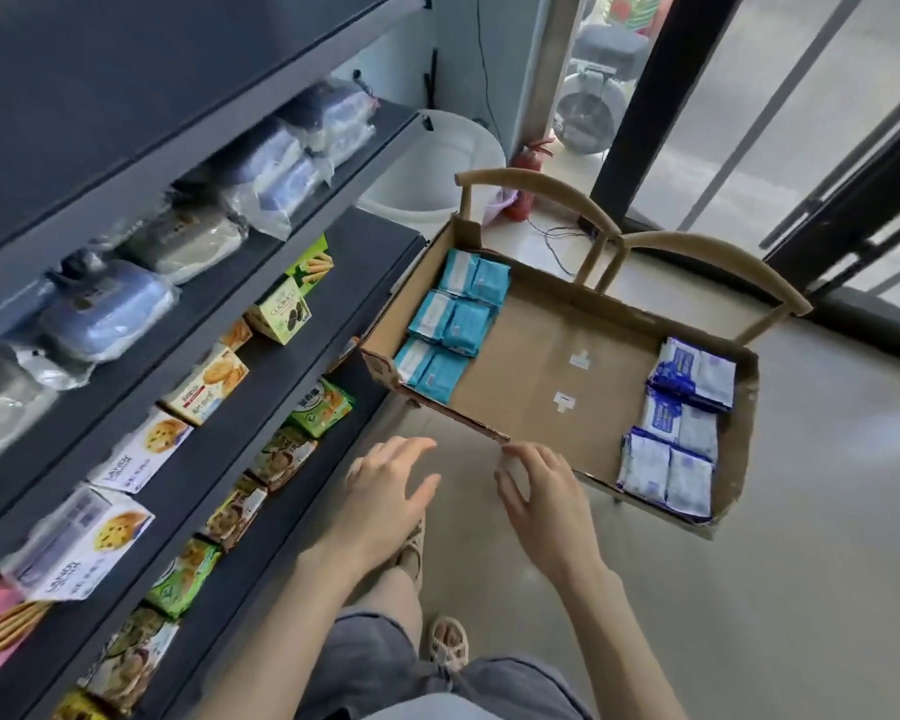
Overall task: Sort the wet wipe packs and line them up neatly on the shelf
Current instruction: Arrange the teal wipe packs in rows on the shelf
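Left hand (391, 491) and right hand (541, 493), both empty with fingers spread, hover just short of the cardboard tray's (541, 335) near edge, teal wipe packs (448, 330) filling its left end, blue-and-white wipe packs (679, 423) its right end.

Grey-blue denim-like trousers (510, 683), hem ending above bare shin. Beige strappy open-toed sandals (449, 645) on both feet. Bare left hand (385, 491), right hand (541, 498); forearms (614, 631) uncovered.

Daylight is coming through glass doors (780, 96) at two o'clock, brightening the pale glossy floor (827, 589); wooden chairs (707, 250) are standing at one o'clock, a white bucket (437, 168) sitting at twelve.
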{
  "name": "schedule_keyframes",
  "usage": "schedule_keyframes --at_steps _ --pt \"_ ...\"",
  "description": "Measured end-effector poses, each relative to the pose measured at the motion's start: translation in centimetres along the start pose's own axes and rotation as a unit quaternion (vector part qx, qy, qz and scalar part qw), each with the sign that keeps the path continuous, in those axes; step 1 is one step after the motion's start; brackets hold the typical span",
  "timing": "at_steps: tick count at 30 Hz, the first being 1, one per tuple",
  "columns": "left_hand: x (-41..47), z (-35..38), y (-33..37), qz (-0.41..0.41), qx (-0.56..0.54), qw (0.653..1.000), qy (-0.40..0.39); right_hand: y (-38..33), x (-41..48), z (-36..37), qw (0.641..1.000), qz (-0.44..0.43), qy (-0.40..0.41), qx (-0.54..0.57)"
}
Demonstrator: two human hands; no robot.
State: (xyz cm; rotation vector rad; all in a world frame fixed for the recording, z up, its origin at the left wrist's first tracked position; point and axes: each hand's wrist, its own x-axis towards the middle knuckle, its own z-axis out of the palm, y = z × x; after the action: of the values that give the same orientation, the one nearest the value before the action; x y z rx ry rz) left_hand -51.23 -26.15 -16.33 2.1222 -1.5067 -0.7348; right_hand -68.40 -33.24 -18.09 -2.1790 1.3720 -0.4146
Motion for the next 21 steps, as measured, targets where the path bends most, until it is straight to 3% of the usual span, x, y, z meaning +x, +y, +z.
schedule_keyframes --at_steps 8,21 --pt "13.2 -1.6 -3.0 -0.018 -0.005 1.000 -0.008 0.3 12.4 2.8 1.000 0.024 -0.015 0.008" --pt "34.9 0.8 -12.3 -0.144 -0.044 0.980 -0.133 3.2 32.1 12.5 0.975 0.161 -0.149 0.041"
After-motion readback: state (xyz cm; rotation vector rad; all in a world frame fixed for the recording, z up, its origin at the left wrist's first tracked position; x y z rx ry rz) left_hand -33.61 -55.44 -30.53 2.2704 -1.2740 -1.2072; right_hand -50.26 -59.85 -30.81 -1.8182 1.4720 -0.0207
